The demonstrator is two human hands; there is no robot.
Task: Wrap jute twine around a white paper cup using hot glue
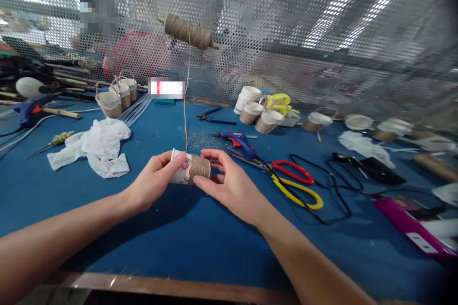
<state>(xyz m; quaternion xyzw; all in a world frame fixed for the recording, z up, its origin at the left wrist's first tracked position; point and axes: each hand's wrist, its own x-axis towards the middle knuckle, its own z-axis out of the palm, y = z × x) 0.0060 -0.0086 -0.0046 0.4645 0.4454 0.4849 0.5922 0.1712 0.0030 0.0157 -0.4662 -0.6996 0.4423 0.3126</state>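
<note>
Left hand (157,171) pinches the cup (178,177) by its unwrapped half; right hand (232,185) curls round the wound half, twine (185,114) running uncut to its spool (186,32).

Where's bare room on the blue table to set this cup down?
The table is bare between the left forearm and right forearm, and between the left forearm and white cloth. Right of the right hand, scissors and a glue gun crowd it.
</note>
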